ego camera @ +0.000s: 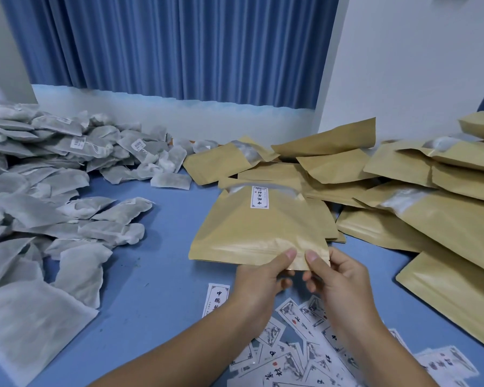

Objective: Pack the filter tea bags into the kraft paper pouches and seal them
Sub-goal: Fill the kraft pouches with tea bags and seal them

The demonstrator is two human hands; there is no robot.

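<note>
On the blue counter (157, 275), the left hand (259, 286) and right hand (338, 280) pinch the near edge of the kraft pouch (260, 227), apparently opening it; next, tea bags (53, 191) left of it must go in.

Bright, even, cool-toned light, diffuse. Soft, shallow shadows on table (157, 275) beside tea bags (25, 317) and pouches (444, 219); pale sheen on their windows. Wide-angle bowing toward edges: curtain (179, 46) folds lean. Focus soft overall; left-edge tea bags smeared, label (260, 197) on held pouch (259, 233) sharper.
</note>
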